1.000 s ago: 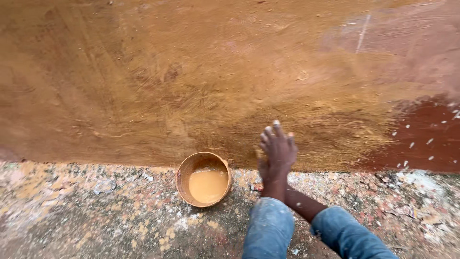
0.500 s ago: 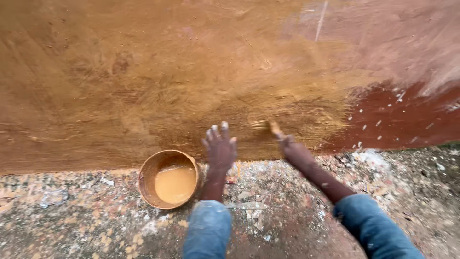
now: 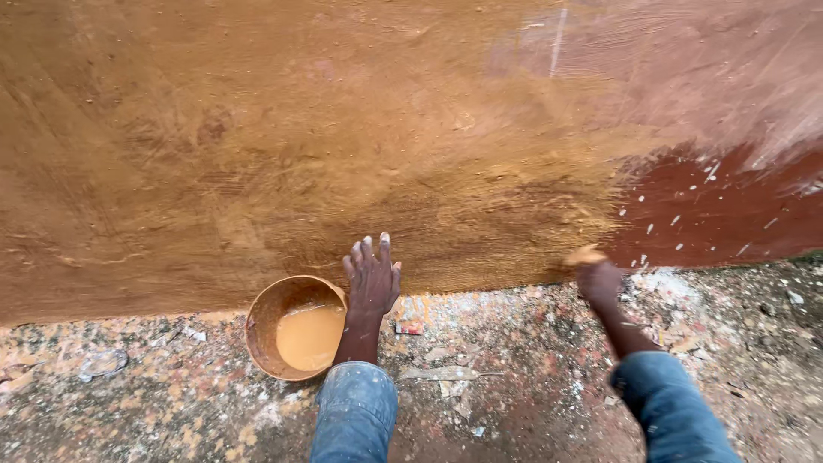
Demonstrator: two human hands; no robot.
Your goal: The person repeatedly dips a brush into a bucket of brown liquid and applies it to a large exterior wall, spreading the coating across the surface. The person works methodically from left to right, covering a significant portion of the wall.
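My left hand [image 3: 371, 279] presses flat against the foot of an ochre-coated wall [image 3: 343, 146], fingers spread, holding nothing. Just left of it on the ground stands a round bowl [image 3: 257, 330] of ochre paint. My right hand [image 3: 597, 280] is blurred. It is closed on a small ochre-soaked brush [image 3: 585, 255] that touches the wall's lower edge, where the ochre coat meets a dark red patch [image 3: 711, 214]. Both arms are in blue denim sleeves.
The ground [image 3: 497, 386] along the wall is rough concrete, speckled with paint drips and small scraps. The wall's upper right [image 3: 703, 60] is a paler pinkish colour. A small red scrap [image 3: 409, 327] lies near my left hand.
My right hand has swung out to the right along the base of the wall with the brush. My left hand stays flat on the wall beside the bowl.
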